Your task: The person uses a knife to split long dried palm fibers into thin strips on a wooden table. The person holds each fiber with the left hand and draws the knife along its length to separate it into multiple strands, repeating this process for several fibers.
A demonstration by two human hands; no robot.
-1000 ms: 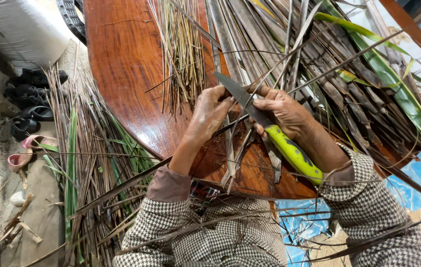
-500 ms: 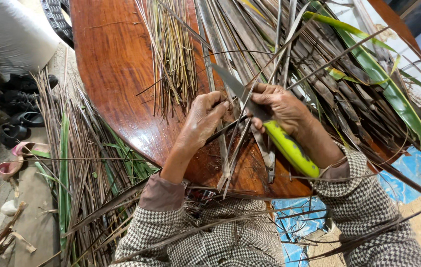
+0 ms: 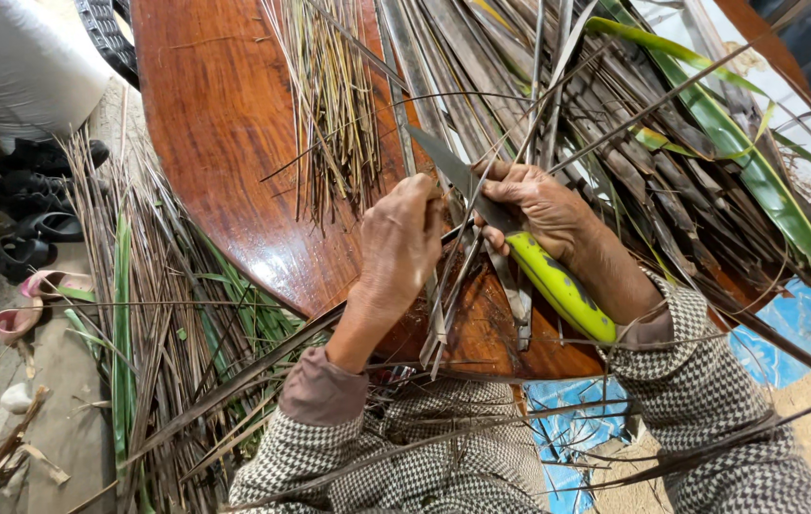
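Fingers [image 3: 421, 202] of the left hand [image 3: 400, 243] curl shut, pinching a dry leaf strip [image 3: 443, 305] near its upper part. Strip runs from the fingers down toward the person's lap, long axis nearly straight away from the body, slightly slanted. Its lower end hangs past the near edge of the counter [image 3: 224, 143].

Right hand [image 3: 543, 209] sits just beside the left, to its right, fist wrapped tight around a knife [image 3: 520, 247] with a yellow-green handle. Handle points back along the right forearm; grey blade angles up and left, crossing behind the left fingertips. Blade edge meets the strip just at the left-hand pinch; exact contact hidden among the fingers and crossing stalks.

Key relation: strip and blade cross at a shallow angle, strip below and toward the body from the pinch, blade tip above and away. Both hands equally near the strip; left holds it, right bears the tool.

Round about: bundle of thin ribs [image 3: 334, 114] on the counter left of the hands, heap of dark leaves [image 3: 634, 143] right, green blade [image 3: 748, 171] far right. More strips litter the floor [image 3: 53, 419], sandals [image 3: 43, 228] beside them.
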